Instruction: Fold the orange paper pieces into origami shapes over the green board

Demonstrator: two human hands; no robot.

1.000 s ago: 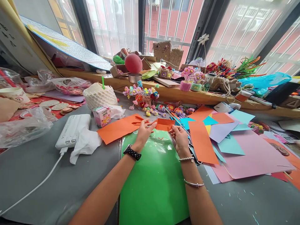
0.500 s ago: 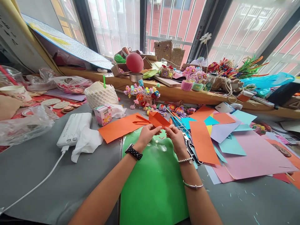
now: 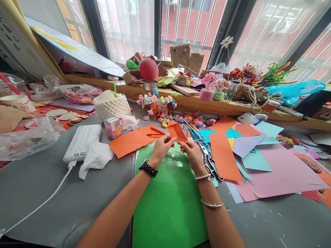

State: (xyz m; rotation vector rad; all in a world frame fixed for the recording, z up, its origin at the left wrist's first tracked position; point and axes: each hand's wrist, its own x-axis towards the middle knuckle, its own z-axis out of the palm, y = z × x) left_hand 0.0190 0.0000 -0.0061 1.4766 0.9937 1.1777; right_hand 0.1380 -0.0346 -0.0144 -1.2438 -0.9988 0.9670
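Between my hands is a folded piece of orange paper (image 3: 178, 131), raised above the far end of a green mat (image 3: 170, 206). My left hand (image 3: 162, 148) pinches its near left edge between thumb and finger. At the near right edge, my right hand (image 3: 192, 154) pinches the same paper with its fingertips. Left of it lies a larger orange sheet (image 3: 134, 139) with thin folded orange strips (image 3: 156, 131) on its right end. A tiny orange scrap rests on the mat below my fingers. Scissors (image 3: 209, 158) lie just right of my right hand.
Orange, blue and pink paper sheets (image 3: 281, 172) spread over the right side. On the left are a white power bank (image 3: 84, 141) with a cable, a tissue (image 3: 97, 156), a small drink carton (image 3: 113, 127) and a coconut (image 3: 111, 105). A basket of craft flowers (image 3: 158, 106) stands behind.
The folded orange paper has turned and tilted, so a long crease now faces me. My right hand has shifted slightly down and left; my left hand has barely moved.
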